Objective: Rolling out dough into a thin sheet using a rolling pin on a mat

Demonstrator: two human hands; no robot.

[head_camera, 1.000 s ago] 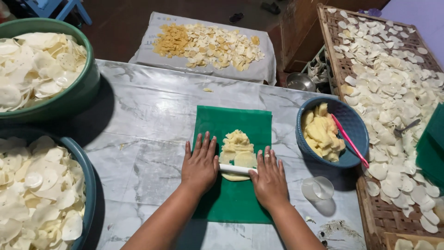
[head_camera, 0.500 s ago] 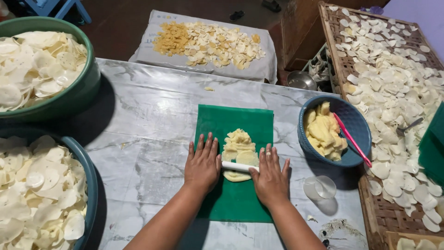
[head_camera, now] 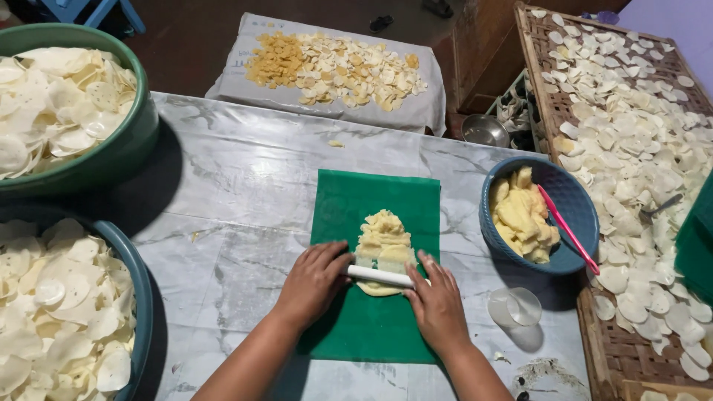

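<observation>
A green mat (head_camera: 371, 208) lies on the marble table (head_camera: 238, 193). On it rests a pale yellow sheet of dough (head_camera: 384, 241). A thin white rolling pin (head_camera: 380, 276) lies across the dough's near end. My left hand (head_camera: 313, 284) presses flat on the pin's left end, fingers spread. On the pin's right end lies my right hand (head_camera: 437, 303), palm down.
A blue basket (head_camera: 575, 200) of dough lumps with a pink utensil (head_camera: 568, 230) stands right of the mat, a clear cup (head_camera: 515, 308) near it. Two bowls of pale chips, green (head_camera: 111, 160) and blue (head_camera: 134, 267), stand left. A woven tray (head_camera: 549, 96) of discs is right, and a cloth (head_camera: 334, 104) with chips behind.
Both hands and the rolling pin have slid toward me along the dough, from its middle to its near end.
</observation>
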